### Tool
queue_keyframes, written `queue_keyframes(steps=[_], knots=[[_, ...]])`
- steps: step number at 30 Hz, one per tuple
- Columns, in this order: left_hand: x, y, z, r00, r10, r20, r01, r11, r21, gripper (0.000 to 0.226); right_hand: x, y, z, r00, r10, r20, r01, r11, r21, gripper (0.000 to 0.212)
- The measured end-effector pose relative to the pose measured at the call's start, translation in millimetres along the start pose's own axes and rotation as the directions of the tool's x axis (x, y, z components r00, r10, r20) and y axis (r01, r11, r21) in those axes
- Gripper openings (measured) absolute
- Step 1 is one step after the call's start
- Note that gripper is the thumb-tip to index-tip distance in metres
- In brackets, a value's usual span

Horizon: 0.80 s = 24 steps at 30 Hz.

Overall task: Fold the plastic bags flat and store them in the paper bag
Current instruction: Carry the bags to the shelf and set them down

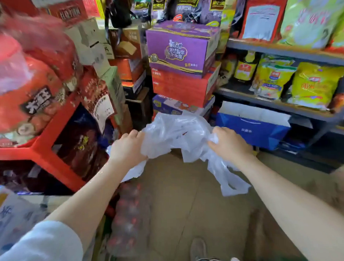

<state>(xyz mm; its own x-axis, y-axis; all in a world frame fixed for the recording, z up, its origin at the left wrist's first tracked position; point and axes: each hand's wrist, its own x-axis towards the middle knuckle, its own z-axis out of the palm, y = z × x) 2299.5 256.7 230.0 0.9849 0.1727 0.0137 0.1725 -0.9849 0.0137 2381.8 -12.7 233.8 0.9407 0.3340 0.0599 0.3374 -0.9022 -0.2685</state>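
Gripping a crumpled clear plastic bag [179, 136] in mid-air, left hand [126, 148] and right hand [229, 143] both clenched around it, blue paper bag [252, 128] standing just beyond on the floor, beside stocked shelves [281, 46]

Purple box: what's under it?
The purple box sits on a red box, which rests on a blue-printed box. The plastic bags cover that lowest box's bottom edge.

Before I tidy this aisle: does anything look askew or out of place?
Only the plastic bag: it is crumpled between the left hand and right hand, not folded flat, with a loose end hanging. The blue paper bag stands open beside the shelf.
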Motion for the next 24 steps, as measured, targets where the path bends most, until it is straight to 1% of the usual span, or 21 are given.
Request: queue_keyframes(steps=[3,6,8,10,12,15,17,20,22,24], knots=[[85.2,-1.1,-29.0,0.991,-0.058,-0.120,0.048,0.995,-0.086,0.063,100.0,2.6,-26.1,0.999,-0.016,-0.050,0.019,0.998,0.056,0.024],[159.9,-10.1,-44.2,0.971,-0.100,-0.217,0.066,0.985,-0.159,0.064,197.1,-7.9,-47.2,0.994,-0.063,-0.087,0.071,0.994,0.088,0.025],[209.9,-20.5,-47.5,0.953,-0.096,-0.287,0.051,0.986,-0.161,0.062,261.1,-20.2,-58.0,0.989,-0.093,-0.118,0.105,0.989,0.102,0.029],[262.3,-30.3,-51.3,0.935,-0.097,-0.342,0.041,0.985,-0.168,0.060,322.6,-31.0,-65.0,0.980,-0.114,-0.162,0.135,0.983,0.126,0.027],[319.5,-38.9,-60.3,0.935,-0.111,-0.338,0.039,0.977,-0.212,0.061,381.6,-39.6,-72.1,0.973,-0.105,-0.208,0.137,0.980,0.143,0.026],[412.2,-55.2,-80.3,0.947,-0.108,-0.302,0.021,0.960,-0.278,0.064,464.6,-46.5,-89.2,0.959,-0.094,-0.268,0.133,0.982,0.133,0.031],[478.1,-63.0,-100.4,0.935,-0.094,-0.343,-0.013,0.955,-0.298,0.066,519.0,-45.2,-106.6,0.940,-0.084,-0.330,0.128,0.986,0.111,0.035],[573.5,-60.9,-135.4,0.921,-0.054,-0.385,-0.060,0.959,-0.278,0.074,595.1,-37.2,-131.7,0.910,-0.028,-0.413,0.085,0.989,0.121,0.037],[632.8,-53.4,-150.6,0.923,-0.015,-0.385,-0.093,0.961,-0.260,0.078,644.3,-28.9,-142.3,0.902,0.017,-0.431,0.054,0.987,0.152,0.037],[686.3,-47.3,-159.8,0.919,0.002,-0.395,-0.122,0.952,-0.280,0.079,692.5,-19.4,-147.0,0.901,0.049,-0.431,0.030,0.984,0.175,0.037]])
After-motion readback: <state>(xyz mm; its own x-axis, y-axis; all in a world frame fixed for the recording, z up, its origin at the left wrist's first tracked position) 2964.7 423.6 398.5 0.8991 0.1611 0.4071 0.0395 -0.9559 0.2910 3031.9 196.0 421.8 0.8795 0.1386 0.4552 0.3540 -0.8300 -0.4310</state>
